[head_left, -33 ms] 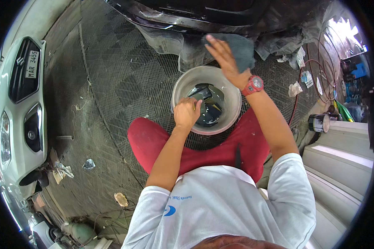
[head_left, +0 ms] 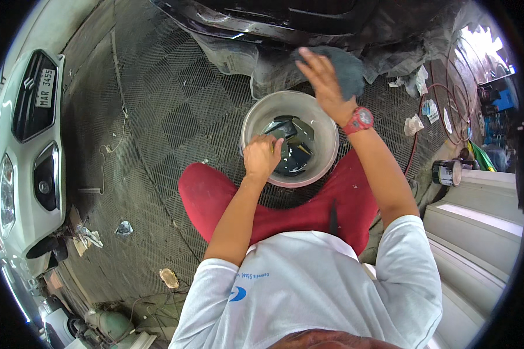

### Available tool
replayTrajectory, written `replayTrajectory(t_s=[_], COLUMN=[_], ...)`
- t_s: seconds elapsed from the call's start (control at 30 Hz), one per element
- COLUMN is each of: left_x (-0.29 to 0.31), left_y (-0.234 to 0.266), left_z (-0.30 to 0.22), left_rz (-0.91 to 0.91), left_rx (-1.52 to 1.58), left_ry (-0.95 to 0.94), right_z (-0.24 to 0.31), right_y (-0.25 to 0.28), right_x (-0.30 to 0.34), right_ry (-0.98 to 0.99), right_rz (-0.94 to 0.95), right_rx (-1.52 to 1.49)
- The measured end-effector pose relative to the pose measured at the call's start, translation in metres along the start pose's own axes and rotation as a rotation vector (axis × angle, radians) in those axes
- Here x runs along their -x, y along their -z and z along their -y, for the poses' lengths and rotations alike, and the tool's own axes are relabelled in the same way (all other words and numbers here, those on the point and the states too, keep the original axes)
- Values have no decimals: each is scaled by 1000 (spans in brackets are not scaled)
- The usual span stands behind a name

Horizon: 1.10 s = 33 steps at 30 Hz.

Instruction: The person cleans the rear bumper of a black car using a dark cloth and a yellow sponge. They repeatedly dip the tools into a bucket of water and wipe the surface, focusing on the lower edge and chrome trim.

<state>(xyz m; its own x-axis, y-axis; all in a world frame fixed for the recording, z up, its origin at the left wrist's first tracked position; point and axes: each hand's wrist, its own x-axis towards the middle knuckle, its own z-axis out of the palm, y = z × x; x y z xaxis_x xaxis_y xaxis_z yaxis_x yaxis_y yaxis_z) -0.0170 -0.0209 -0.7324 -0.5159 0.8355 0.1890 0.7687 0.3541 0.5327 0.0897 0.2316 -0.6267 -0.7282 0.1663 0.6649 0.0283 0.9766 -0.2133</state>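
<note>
A greyish, round plastic basin stands on the floor between my knees. Dark liquid and black flat pieces lie in it. My left hand is over the basin's left side with its fingers curled in. A small yellowish spot shows between them, but what they hold is hidden. Beyond the basin's far right rim, my right hand has a dark grey-green cloth, which spreads out past the fingers. Hand and cloth are close to the lower edge of a glossy black car body; whether they touch it I cannot tell.
Clear plastic sheeting hangs below the black car body. A white car is at the left. Paper scraps, a reddish hose and a paint can lie at the right, near white panels.
My right hand has shifted slightly to the right with the cloth, and the hand is blurred. My left hand stays at the basin.
</note>
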Motion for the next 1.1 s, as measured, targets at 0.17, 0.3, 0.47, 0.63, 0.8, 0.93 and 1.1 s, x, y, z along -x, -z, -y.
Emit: replayTrajectory(t_s=[0.17, 0.3, 0.47, 0.63, 0.8, 0.93, 1.1], left_x=[3, 6, -3, 23, 35, 41, 34], left_y=[8, 10, 32, 69, 78, 99, 143], left_z=[0, -2, -17, -36, -7, -1, -22], left_rz=[-5, -20, 196, 323, 168, -60, -295], left_rx=[-24, 55, 703, 1958, 1616, 1344, 889], left_ry=[0, 12, 347, 608, 714, 640, 390], right_z=[34, 78, 147, 152, 109, 88, 88], right_y=[66, 94, 88, 55, 40, 40, 34], right_x=[20, 31, 18, 21, 88, 136, 155], right_ry=[-474, -659, -767, -828, -954, -1126, -1207], right_rz=[-402, -724, -758, -167, -45, -102, -95], right_rx=[166, -75, -579, -828, -678, -611, -507])
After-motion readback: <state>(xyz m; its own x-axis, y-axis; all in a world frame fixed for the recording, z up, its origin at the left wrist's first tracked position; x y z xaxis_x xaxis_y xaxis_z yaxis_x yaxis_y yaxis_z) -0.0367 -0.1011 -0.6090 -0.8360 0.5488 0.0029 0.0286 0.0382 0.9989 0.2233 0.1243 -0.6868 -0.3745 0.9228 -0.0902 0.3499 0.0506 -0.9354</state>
